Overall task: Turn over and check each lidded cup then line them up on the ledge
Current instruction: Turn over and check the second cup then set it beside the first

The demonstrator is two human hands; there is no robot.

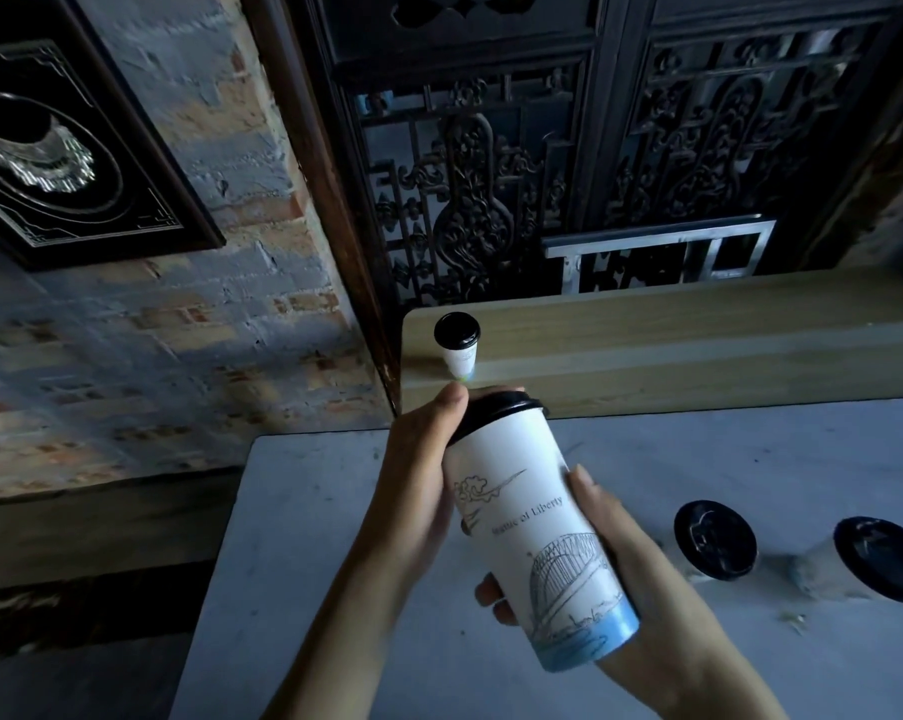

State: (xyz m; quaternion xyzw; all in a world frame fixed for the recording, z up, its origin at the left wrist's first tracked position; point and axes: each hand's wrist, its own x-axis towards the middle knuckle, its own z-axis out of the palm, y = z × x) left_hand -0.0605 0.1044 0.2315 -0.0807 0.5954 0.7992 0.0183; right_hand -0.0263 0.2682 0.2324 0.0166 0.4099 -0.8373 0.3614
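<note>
I hold a tall white paper cup (537, 532) with a black lid, a blue base and a printed bridge drawing, tilted with the lid pointing away from me. My left hand (418, 480) grips its upper part, thumb by the lid. My right hand (626, 579) wraps the lower part from behind and below. One small lidded cup (458, 345) stands upright at the left end of the pale wooden ledge (698, 335). Two more black-lidded cups (715, 542) (870, 561) stand on the grey table at the right.
The grey table (335, 537) ends at the left, with a drop to a dark floor. A brick wall with a framed picture (59, 148) stands at the left. Behind the ledge is a dark carved wooden screen (568, 148).
</note>
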